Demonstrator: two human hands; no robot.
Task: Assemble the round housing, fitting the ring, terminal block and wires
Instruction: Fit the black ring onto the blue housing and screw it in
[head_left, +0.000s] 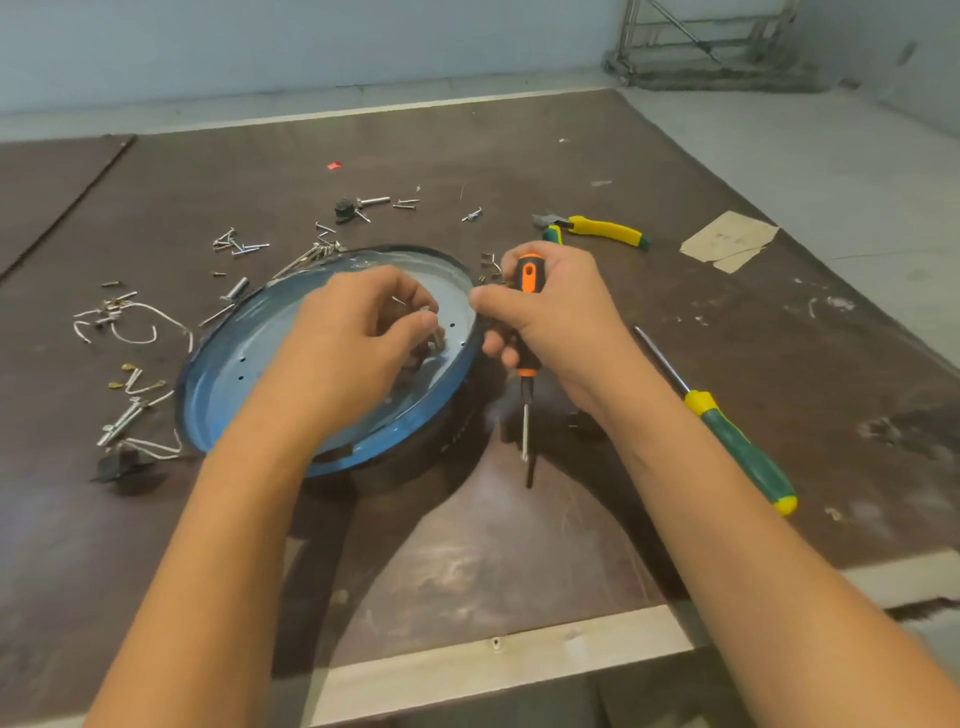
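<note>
Round housing (244, 358) lay open side up near the middle of the table (519, 545), its far-right rim between my two hands. A dark band showed under its near edge; ring or shadow, I could not tell.

Left hand (348, 348) hovered inside the pan. Its fingers (415, 306) were curled narrow round a small metal piece (434, 332), just above the drilled holes near the rim. I judge I held it there to line it up with a hole. It was too small to say whether it was a screw or part of the terminal block.

Right hand (550, 322) gripped the orange screwdriver (527, 291) in the palm, shaft pointing back toward me and off the work. Parked that way, the tool left thumb and forefinger free at the housing's rim, probably to steady it, and was ready without being set down.

White wires (135, 317) lay well apart to the left, not yet fitted. Loose screws (239, 244) were scattered beyond the housing, within reach. Green screwdriver (737, 441) and yellow pliers (602, 228) lay idle to the right.

Next move would call for turning the driver tip-down onto the piece.
</note>
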